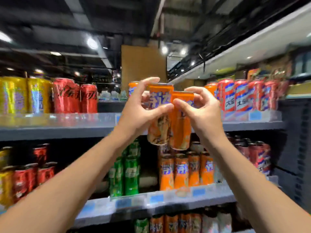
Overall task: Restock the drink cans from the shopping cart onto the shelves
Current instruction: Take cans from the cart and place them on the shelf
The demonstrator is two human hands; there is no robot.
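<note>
The two forearms are reaching up from the bottom corners, nearest the camera; the left hand (143, 108) is gripping one orange can (159, 115) around its upper half, thumb in front and fingers curled over the rim; the right hand (202, 111) is gripping a second orange can (180, 125) the same way. The cans are being held upright and touching side by side, probably so both can go in together as a pair; they are hanging in front of the top shelf's (58, 128) front edge, bottoms below it, not yet resting on anything. Behind them, more orange cans (211, 89) are standing toward the back, with an open gap near the front edge, likely the target. Red cans (74, 96) are occupying the shelf's left part, striped cans (239, 96) the right; the lower shelf (168, 199) is carrying green cans (131, 175) and an orange row (181, 170). The cart is not in view.
</note>
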